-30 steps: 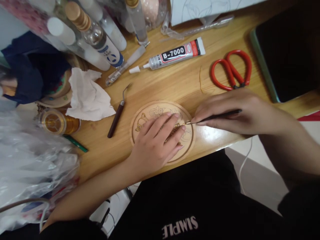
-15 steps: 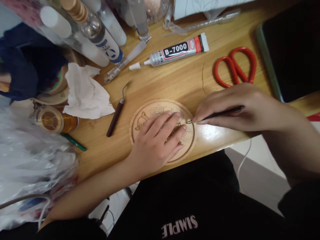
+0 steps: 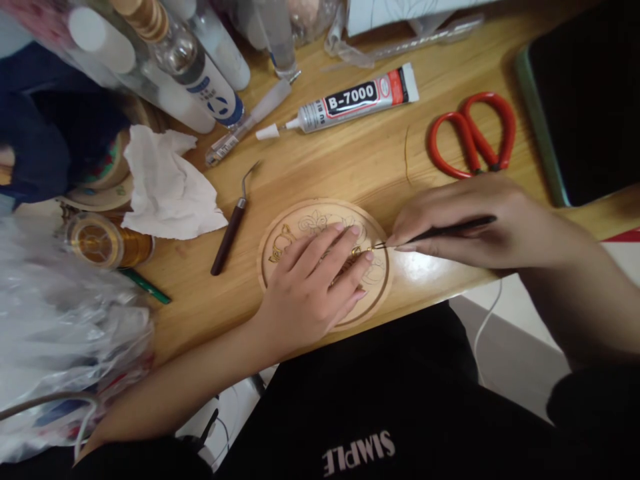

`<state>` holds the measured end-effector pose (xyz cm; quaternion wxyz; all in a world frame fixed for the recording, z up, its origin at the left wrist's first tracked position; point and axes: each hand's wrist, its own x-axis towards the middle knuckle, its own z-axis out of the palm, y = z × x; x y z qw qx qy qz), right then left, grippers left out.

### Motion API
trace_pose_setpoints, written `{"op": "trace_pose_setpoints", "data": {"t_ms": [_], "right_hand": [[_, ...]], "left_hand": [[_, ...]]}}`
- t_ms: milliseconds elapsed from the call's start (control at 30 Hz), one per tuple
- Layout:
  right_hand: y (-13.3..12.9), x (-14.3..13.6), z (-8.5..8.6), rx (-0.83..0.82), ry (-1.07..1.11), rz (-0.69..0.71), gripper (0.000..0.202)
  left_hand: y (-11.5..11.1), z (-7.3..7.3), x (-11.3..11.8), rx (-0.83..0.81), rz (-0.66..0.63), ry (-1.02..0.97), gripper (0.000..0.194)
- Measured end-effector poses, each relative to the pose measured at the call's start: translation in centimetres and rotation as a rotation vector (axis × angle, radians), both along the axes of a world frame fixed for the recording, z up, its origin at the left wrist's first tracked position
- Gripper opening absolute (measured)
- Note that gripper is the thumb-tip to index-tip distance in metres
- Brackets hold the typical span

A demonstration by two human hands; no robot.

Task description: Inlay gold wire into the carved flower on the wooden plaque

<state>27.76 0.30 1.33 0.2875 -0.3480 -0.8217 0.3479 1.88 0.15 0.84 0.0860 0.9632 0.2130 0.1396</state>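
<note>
A round wooden plaque with a drawn floral pattern and gold wire outlines lies near the table's front edge. Flat across its middle rests my left hand, fingers extended and slightly apart, hiding much of the design. My right hand pinches dark tweezers, whose tips touch or hover just over a bit of gold wire by my left index finger; which of the two I cannot tell. Left of the plaque lies a hooked tool with a dark handle.
Behind the plaque are a B-7000 glue tube, a loose gold wire and red-handled scissors. A dark-screened tablet lies far right. At left are crumpled tissue, a gold wire spool, bottles and a plastic bag.
The view has shifted slightly. My left hand stays on the plaque, and the tweezers in my right hand keep nearly the same place with a small shift of the hand.
</note>
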Motion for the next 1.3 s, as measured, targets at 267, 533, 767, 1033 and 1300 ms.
{"op": "trace_pose_setpoints", "data": {"t_ms": [267,533,767,1033,1300], "right_hand": [[-1.3,-0.4,0.0,0.014,0.023,-0.060,0.008],[-1.7,-0.5,0.1,0.050,0.009,-0.077,0.007],[-1.7,-0.6,0.3,0.072,-0.007,-0.091,0.007],[-1.6,-0.7,0.2,0.128,-0.028,-0.060,0.008],[-1.6,-0.6,0.3,0.122,-0.023,-0.059,0.008]], "left_hand": [[-0.1,-0.3,-0.2,-0.029,0.003,-0.025,0.030],[0.1,-0.2,-0.1,-0.028,0.002,-0.041,0.036],[0.0,-0.2,-0.2,-0.021,-0.002,-0.022,0.036],[-0.1,-0.3,-0.3,-0.037,-0.005,-0.029,0.033],[-0.1,-0.1,-0.2,-0.037,-0.001,0.006,0.034]]}}
